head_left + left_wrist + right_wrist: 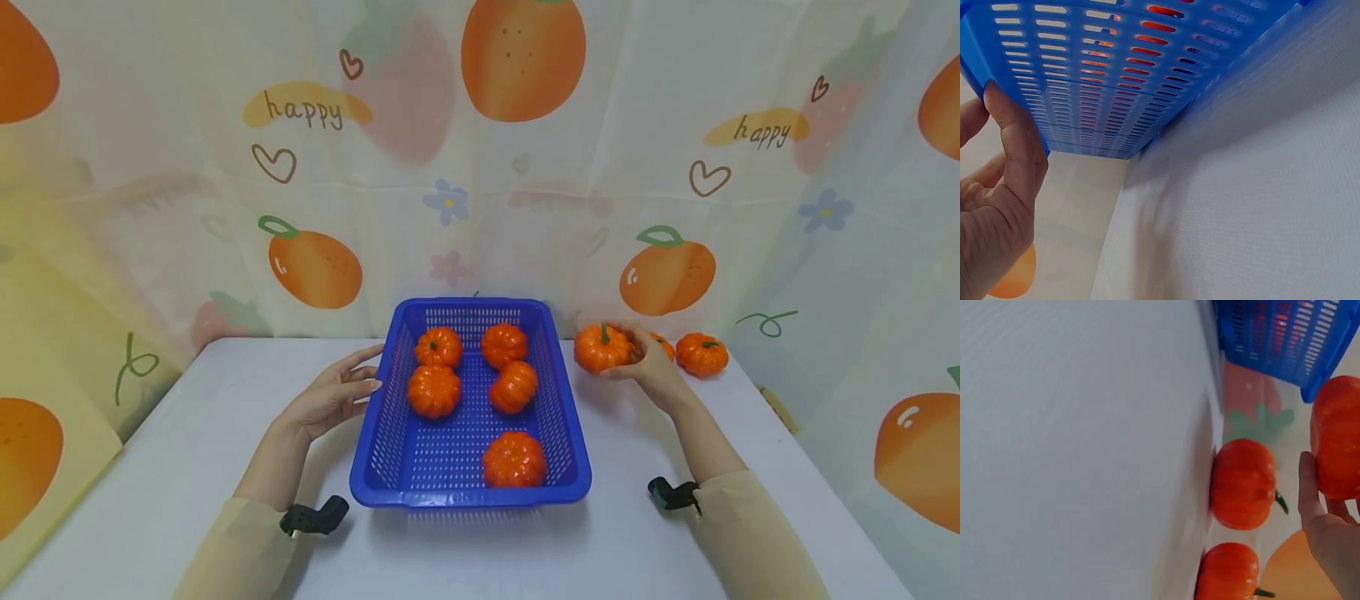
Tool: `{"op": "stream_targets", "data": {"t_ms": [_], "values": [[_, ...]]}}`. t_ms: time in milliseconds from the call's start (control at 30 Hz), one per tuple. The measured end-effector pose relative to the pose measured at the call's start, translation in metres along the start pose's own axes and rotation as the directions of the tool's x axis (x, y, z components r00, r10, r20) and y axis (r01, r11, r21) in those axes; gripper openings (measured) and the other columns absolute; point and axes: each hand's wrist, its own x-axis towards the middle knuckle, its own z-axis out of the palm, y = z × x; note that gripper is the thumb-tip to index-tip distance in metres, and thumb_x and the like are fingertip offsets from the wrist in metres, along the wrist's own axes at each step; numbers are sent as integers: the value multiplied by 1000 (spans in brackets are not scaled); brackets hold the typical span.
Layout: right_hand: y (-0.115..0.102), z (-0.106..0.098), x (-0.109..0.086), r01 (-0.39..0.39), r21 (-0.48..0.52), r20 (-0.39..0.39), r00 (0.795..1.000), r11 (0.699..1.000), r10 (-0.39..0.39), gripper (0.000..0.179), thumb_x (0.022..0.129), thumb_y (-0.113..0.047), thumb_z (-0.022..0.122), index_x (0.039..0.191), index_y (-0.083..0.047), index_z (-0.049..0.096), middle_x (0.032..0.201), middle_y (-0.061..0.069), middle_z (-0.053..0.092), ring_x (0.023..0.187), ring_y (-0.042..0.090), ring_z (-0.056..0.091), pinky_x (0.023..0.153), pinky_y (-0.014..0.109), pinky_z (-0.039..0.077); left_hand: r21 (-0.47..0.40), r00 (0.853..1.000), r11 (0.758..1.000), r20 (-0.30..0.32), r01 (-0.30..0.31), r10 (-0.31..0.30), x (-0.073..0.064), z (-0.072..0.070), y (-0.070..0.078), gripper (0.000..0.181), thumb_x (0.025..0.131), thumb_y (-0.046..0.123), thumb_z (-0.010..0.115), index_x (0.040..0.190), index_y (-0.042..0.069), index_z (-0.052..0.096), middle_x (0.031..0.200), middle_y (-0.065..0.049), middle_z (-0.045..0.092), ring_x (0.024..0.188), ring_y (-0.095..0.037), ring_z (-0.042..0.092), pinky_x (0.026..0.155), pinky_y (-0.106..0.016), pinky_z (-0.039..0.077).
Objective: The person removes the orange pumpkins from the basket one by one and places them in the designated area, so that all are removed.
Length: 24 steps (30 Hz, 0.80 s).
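Beige sleeves (243,550), right fingers (1308,478) round pumpkin (602,348), blue basket (470,497), "happy" (303,110) on cloth (525,158).

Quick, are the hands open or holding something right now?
Left hand: open, touching the side of the blue basket.
Right hand: holding an orange pumpkin.

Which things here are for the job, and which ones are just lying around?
Looks like part of the job:
the blue basket, touched by the left hand
the five pumpkins in it
the held pumpkin, in the right hand
the two pumpkins further right

Probably just there:
the fruit-print cloth behind
the white table
the black wrist straps
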Motion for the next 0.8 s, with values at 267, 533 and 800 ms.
{"op": "stream_targets", "data": {"t_ms": [267,533,800], "values": [[15,-9,-4,-19,-37,71,997,999,22,86,77,-5,71,152,-13,31,160,15,24,146,40,22,120,65,21,13,1000,1000,-1,-8,8,0,-1,-2,72,98,8,56,158,11,18,106,7,64,93,-7,67,85,-26,59],[26,-16,-9,-56,-120,178,981,991,77,85,76,-15,77,150,-16,36,161,18,22,146,46,21,116,70,23,6,1000,1000,-1,-6,6,0,-1,-3,71,98,8,56,158,12,19,106,6,64,93,-7,68,84,-26,59],[36,-21,-8,-80,-148,223,968,986,112,84,74,-12,78,149,-14,39,160,19,24,143,47,28,114,65,33,5,1000,1000,-1,-8,8,0,-2,-2,72,97,8,57,158,12,19,107,7,64,93,-7,67,85,-26,59]]}}
